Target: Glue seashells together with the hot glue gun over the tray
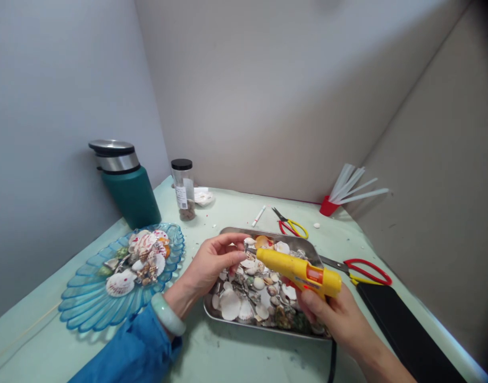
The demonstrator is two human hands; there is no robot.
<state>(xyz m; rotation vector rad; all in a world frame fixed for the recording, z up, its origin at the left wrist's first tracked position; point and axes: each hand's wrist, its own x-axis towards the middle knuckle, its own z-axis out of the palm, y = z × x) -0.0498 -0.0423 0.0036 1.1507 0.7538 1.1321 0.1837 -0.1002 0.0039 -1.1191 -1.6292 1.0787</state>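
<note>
My right hand grips a yellow glue gun with an orange trigger, its nozzle aimed left at my left fingertips. My left hand, fingers pinched together, holds a small shell over a metal tray heaped with several seashells. The shell in the pinch is mostly hidden by the fingers. A pale green bangle and a blue sleeve cover my left wrist.
A blue shell-shaped glass plate with glued shells lies at left. Behind it stand a green flask and a clear jar. Scissors, red-handled scissors, a red cup of glue sticks and a black case sit right.
</note>
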